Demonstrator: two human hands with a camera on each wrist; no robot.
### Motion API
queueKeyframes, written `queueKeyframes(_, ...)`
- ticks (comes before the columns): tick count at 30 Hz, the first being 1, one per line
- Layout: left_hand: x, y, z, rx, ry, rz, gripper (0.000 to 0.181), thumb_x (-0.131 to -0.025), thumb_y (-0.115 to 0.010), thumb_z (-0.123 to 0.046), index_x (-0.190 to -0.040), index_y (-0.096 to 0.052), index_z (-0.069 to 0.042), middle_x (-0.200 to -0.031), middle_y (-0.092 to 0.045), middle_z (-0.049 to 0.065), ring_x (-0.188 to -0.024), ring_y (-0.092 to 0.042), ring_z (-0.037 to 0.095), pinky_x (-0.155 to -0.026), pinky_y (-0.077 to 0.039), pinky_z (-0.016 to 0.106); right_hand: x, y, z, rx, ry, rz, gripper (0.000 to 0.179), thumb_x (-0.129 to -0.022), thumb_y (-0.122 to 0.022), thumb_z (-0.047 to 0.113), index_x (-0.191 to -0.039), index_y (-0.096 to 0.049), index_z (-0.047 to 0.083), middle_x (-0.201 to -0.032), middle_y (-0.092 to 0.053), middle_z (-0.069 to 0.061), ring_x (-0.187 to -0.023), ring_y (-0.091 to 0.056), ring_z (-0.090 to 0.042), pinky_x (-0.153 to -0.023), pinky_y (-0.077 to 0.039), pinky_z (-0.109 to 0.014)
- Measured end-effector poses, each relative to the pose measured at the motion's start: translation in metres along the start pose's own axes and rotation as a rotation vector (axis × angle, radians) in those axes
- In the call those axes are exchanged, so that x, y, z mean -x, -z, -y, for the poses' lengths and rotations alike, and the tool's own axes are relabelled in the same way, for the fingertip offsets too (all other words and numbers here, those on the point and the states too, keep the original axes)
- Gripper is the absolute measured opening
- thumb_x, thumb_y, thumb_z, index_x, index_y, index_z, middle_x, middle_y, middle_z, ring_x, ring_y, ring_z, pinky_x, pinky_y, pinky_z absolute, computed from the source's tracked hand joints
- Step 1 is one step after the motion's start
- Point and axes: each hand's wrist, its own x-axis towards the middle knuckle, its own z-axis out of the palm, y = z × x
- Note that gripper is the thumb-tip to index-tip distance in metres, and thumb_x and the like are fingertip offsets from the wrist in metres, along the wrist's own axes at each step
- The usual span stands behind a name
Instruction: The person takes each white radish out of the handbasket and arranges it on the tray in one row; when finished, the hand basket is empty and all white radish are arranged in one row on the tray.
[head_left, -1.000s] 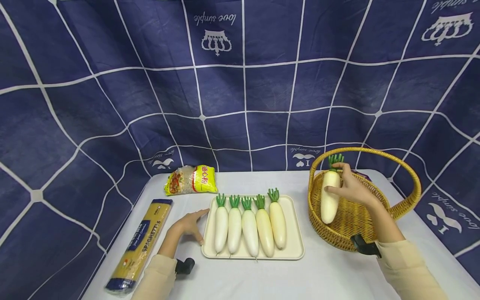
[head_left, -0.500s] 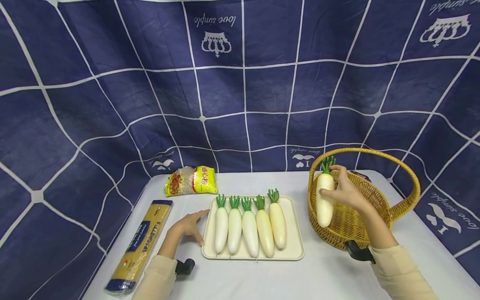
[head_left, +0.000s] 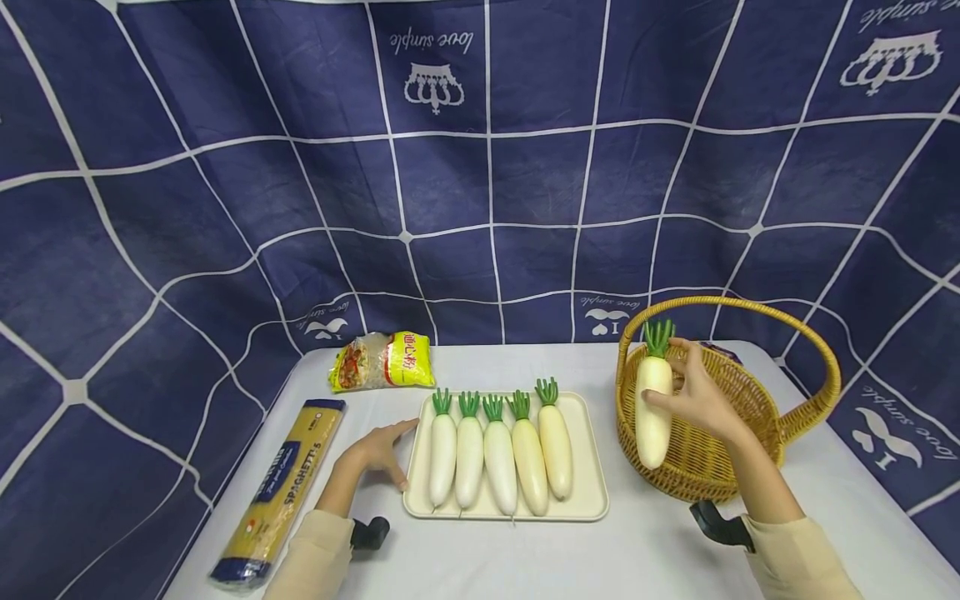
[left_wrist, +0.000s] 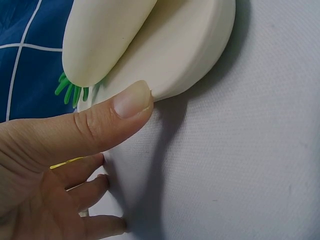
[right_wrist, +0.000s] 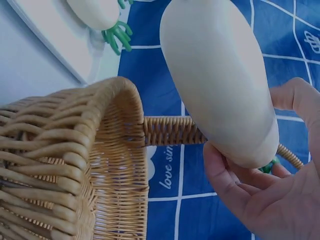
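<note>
My right hand grips a white daikon radish with green leaf stubs, thumb on one side and fingers on the other. The radish hangs upright over the left part of a wicker basket, leaves up. In the right wrist view, the radish is beside the basket's rim. My left hand is at the left edge of a cream tray, fingers spread; its thumb touches the rim. On the tray, several daikon radishes lie side by side, leaves away from me.
A spaghetti packet lies left of my left arm. Behind the tray's left corner is a yellow food bag. The basket's tall handle arches over its far side. A blue checked cloth hangs behind the table.
The right hand has shifted the radish slightly left, then a little toward me, over the basket. The left hand and the tray have not moved.
</note>
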Motion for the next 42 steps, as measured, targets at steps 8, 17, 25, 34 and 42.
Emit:
queueKeyframes(8,0.001,0.000,0.001,0.000,-0.019,-0.010,0.108,-0.045,-0.091,-0.009,-0.141,-0.042,-0.007,-0.138,-0.046,0.025,-0.128,-0.040,0.045,-0.103,-0.033,0.061,0.011,-0.009,0.007,-0.020,0.046,0.043,0.084,-0.078,-0.069,0.000,-0.138,-0.009,-0.005,-0.125,-0.037,-0.046,-0.109,-0.047,-0.057,-0.074,-0.056,-0.046)
queueKeyframes(17,0.001,0.002,-0.001,-0.007,-0.019,-0.004,0.109,-0.045,-0.091,-0.010,-0.141,-0.042,-0.007,-0.139,-0.044,0.025,-0.129,-0.038,0.045,-0.104,-0.033,0.060,0.009,-0.029,0.009,-0.086,0.118,0.093,0.081,-0.076,-0.069,-0.002,-0.135,-0.014,-0.008,-0.120,-0.044,-0.042,-0.109,-0.048,-0.054,-0.073,-0.056,-0.042)
queueKeyframes(25,0.000,0.002,-0.001,-0.007,-0.031,0.006,0.110,-0.042,-0.092,-0.014,-0.140,-0.043,-0.007,-0.138,-0.045,0.026,-0.128,-0.039,0.046,-0.103,-0.033,0.061,0.001,-0.050,0.007,-0.110,0.122,0.126,0.080,-0.077,-0.069,0.001,-0.137,-0.016,-0.007,-0.123,-0.043,-0.041,-0.116,-0.043,-0.055,-0.077,-0.056,-0.048)
queueKeyframes(34,0.000,0.001,-0.001,-0.016,-0.022,-0.005,0.108,-0.043,-0.092,-0.011,-0.140,-0.043,-0.007,-0.138,-0.046,0.025,-0.128,-0.039,0.045,-0.104,-0.033,0.060,-0.011,-0.076,0.001,-0.105,0.045,0.112,0.078,-0.080,-0.066,0.005,-0.141,-0.019,-0.006,-0.116,-0.050,-0.040,-0.090,-0.062,-0.038,-0.068,-0.057,-0.037)
queueKeyframes(42,0.000,0.000,-0.001,-0.021,-0.020,-0.006,0.108,-0.044,-0.091,-0.010,-0.141,-0.042,-0.007,-0.138,-0.045,0.025,-0.128,-0.039,0.045,-0.104,-0.033,0.061,-0.018,-0.103,-0.003,0.009,-0.013,0.093,0.069,-0.082,-0.062,0.010,-0.139,-0.030,-0.012,-0.121,-0.052,-0.035,-0.100,-0.059,-0.044,-0.077,-0.056,-0.041)
